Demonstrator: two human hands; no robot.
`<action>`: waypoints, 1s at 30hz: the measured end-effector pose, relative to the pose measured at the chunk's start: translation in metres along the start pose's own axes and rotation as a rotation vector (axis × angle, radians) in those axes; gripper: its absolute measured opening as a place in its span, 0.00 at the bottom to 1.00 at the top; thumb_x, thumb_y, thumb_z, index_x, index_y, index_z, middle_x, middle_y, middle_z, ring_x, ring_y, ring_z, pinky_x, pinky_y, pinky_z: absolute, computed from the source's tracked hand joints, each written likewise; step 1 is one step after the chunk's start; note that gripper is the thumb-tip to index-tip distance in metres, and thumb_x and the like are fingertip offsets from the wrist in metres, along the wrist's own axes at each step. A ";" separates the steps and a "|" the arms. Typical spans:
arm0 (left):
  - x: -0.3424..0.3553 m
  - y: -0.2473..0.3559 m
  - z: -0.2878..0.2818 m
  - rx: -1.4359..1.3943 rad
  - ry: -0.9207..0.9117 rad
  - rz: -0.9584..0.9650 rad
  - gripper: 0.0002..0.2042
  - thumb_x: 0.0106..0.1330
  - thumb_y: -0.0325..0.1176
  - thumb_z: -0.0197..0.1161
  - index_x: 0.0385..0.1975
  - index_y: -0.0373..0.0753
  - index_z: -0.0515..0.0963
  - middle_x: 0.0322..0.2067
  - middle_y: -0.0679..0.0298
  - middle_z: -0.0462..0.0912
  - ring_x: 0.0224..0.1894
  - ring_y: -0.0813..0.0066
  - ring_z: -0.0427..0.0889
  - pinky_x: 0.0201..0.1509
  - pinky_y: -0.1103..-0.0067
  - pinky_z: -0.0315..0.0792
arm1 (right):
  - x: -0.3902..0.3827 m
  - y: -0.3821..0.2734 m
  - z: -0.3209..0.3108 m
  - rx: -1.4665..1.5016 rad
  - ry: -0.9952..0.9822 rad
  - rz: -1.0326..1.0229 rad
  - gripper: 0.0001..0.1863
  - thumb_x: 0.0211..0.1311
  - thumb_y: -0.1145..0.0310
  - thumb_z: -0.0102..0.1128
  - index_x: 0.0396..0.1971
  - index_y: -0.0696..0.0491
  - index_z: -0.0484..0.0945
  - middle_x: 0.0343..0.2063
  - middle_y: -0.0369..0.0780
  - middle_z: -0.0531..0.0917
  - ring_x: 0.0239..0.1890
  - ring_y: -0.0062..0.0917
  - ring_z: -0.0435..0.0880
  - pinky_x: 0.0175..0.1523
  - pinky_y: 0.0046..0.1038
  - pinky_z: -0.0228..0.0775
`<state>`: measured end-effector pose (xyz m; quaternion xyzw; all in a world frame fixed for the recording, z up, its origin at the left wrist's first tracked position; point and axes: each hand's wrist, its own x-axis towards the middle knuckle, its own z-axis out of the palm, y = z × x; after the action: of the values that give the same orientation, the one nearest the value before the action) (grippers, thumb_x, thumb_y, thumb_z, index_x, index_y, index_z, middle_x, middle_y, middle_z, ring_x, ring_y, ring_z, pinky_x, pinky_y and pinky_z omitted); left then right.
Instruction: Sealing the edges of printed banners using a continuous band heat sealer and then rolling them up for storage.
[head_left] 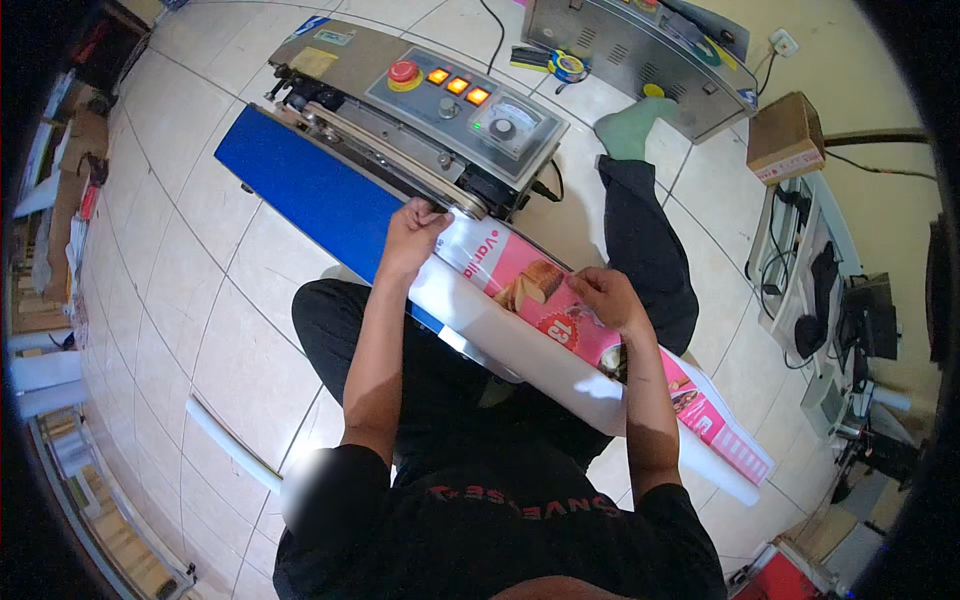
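Observation:
A steel band sealing machine (330, 75) with a red button, lit orange switches and a knob lies on the floor with its blue belt (290, 190) toward me. A long pink and white printed plastic sheet (545, 255) with food pictures stretches from the sealer's right end down to the lower right, beside a white rolled or folded part (530, 360). My left hand (410, 238) pinches the sheet's upper left corner at the sealer's mouth. My right hand (605, 300) grips the sheet's upper edge farther right, fingers curled. My legs are under and beside the machine.
A second steel machine (680, 90) and a tape measure (568, 66) are at the back. A cardboard box (785, 135), cables and electronics (865, 315) line the right wall. A white tube (232, 445) lies on the tiled floor (200, 300); shelves and boards line the left.

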<state>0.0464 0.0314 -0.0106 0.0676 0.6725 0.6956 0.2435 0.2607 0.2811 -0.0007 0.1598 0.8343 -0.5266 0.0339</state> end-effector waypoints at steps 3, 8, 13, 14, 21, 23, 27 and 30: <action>0.006 -0.002 -0.013 0.021 0.026 0.040 0.18 0.59 0.18 0.64 0.21 0.45 0.61 0.18 0.77 0.64 0.20 0.89 0.60 0.22 0.85 0.55 | 0.009 -0.019 0.000 -0.105 -0.090 0.141 0.18 0.65 0.58 0.58 0.31 0.61 0.82 0.18 0.47 0.79 0.20 0.24 0.75 0.28 0.31 0.67; 0.007 0.008 -0.020 0.053 0.026 0.055 0.18 0.59 0.18 0.65 0.21 0.44 0.60 0.19 0.76 0.64 0.20 0.87 0.60 0.23 0.85 0.56 | 0.014 -0.026 0.007 -0.146 -0.043 0.190 0.22 0.62 0.53 0.59 0.28 0.61 0.82 0.20 0.51 0.80 0.22 0.37 0.80 0.31 0.35 0.69; -0.005 0.028 -0.014 0.308 0.184 0.065 0.11 0.60 0.22 0.63 0.24 0.38 0.66 0.19 0.66 0.71 0.22 0.78 0.72 0.27 0.80 0.67 | 0.015 -0.053 0.005 -0.247 0.051 0.164 0.25 0.60 0.48 0.59 0.24 0.59 0.84 0.20 0.52 0.81 0.26 0.46 0.82 0.34 0.39 0.72; -0.013 0.038 -0.008 0.315 0.170 0.060 0.11 0.60 0.22 0.63 0.24 0.38 0.66 0.19 0.66 0.71 0.22 0.78 0.72 0.27 0.80 0.67 | 0.017 -0.052 0.004 -0.285 0.015 0.235 0.27 0.59 0.45 0.58 0.24 0.58 0.84 0.20 0.53 0.81 0.27 0.46 0.82 0.35 0.40 0.73; -0.101 0.023 0.064 0.864 -0.007 0.518 0.11 0.59 0.30 0.63 0.39 0.33 0.76 0.39 0.51 0.80 0.44 0.54 0.79 0.51 0.66 0.72 | 0.036 -0.044 0.019 -0.428 0.005 0.340 0.33 0.55 0.35 0.55 0.25 0.55 0.85 0.24 0.51 0.83 0.29 0.45 0.84 0.38 0.42 0.76; -0.107 0.019 0.093 0.906 -0.133 0.582 0.14 0.60 0.32 0.63 0.43 0.32 0.76 0.43 0.49 0.79 0.48 0.52 0.78 0.55 0.63 0.69 | 0.037 -0.046 0.019 -0.446 0.009 0.318 0.33 0.55 0.35 0.55 0.26 0.54 0.85 0.25 0.51 0.84 0.30 0.45 0.84 0.38 0.43 0.76; -0.093 0.002 0.116 1.039 -0.149 0.686 0.25 0.61 0.36 0.62 0.54 0.29 0.70 0.55 0.43 0.71 0.58 0.46 0.70 0.62 0.59 0.63 | 0.037 -0.041 0.019 -0.474 0.024 0.256 0.27 0.58 0.40 0.56 0.31 0.52 0.85 0.29 0.48 0.85 0.34 0.44 0.84 0.40 0.44 0.75; -0.090 -0.003 0.104 1.145 -0.128 0.646 0.29 0.62 0.39 0.61 0.59 0.28 0.65 0.59 0.42 0.67 0.62 0.45 0.65 0.64 0.58 0.60 | 0.016 -0.036 0.015 -0.320 0.036 0.119 0.19 0.60 0.51 0.58 0.37 0.52 0.83 0.30 0.48 0.85 0.33 0.43 0.84 0.42 0.40 0.75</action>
<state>0.1691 0.0865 0.0162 0.4261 0.8662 0.2608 -0.0122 0.2333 0.2567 0.0205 0.2110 0.8969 -0.3814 0.0750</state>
